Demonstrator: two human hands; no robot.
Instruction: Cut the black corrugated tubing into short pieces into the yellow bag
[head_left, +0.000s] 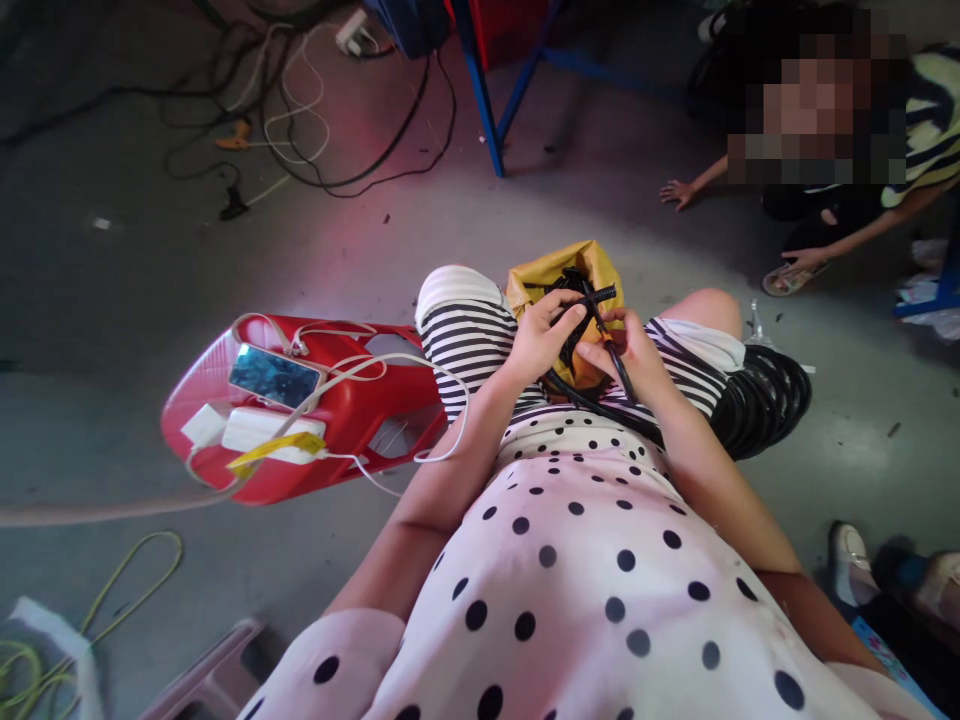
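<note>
I sit with a yellow bag point(550, 271) between my knees, on my striped shorts. My left hand point(541, 336) is closed round a black ribbed tube point(598, 296) at the bag's mouth. My right hand point(624, 346) pinches the same black tubing a little lower, fingers pressed together. The tubing runs down across my right thigh to a coil of black ribbed hose point(761, 400) lying on the floor at my right side.
A red plastic stool point(360, 415) at my left carries a phone point(274, 376), white chargers and cables. Tangled cords lie on the far floor by a blue metal frame point(484, 105). Another person crouches at the upper right, a hand point(677, 192) on the floor.
</note>
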